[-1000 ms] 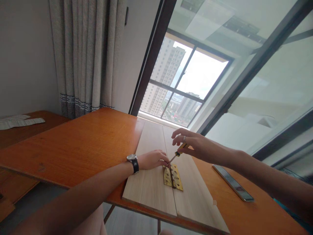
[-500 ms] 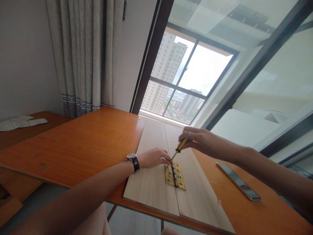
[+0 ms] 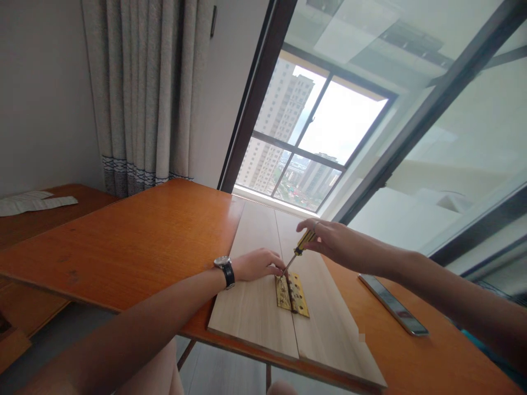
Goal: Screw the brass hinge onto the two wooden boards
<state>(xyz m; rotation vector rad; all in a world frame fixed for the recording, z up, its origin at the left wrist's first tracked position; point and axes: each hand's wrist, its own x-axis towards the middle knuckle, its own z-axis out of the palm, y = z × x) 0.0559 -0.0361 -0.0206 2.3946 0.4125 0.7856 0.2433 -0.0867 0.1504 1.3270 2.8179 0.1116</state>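
Observation:
A gold-coloured hinge [image 3: 299, 296] lies open across the seam between two pale wooden boards, the left board [image 3: 255, 318] and the right board [image 3: 329, 323]. My right hand [image 3: 325, 236] grips the yellow-and-black handle of a screwdriver [image 3: 304, 240] from above. Its shaft slants down to the left, and the tip meets the upper end of the hinge's left leaf. My left hand [image 3: 261, 264], with a watch on the wrist, rests on the left board. Its fingertips are closed together by the screwdriver tip; whatever they pinch is too small to make out.
Under the boards is an orange-brown wooden table [image 3: 164, 236]. A phone [image 3: 393, 304] lies on it to the right, beneath my right forearm. Pale strips [image 3: 37, 203] lie on a lower surface at far left. A curtain [image 3: 144, 99] and a window [image 3: 308, 126] are behind.
My right fingers have shifted around the screwdriver handle, the foremost now reaching farther out to the left. The left hand keeps its place by the hinge. The view has moved slightly.

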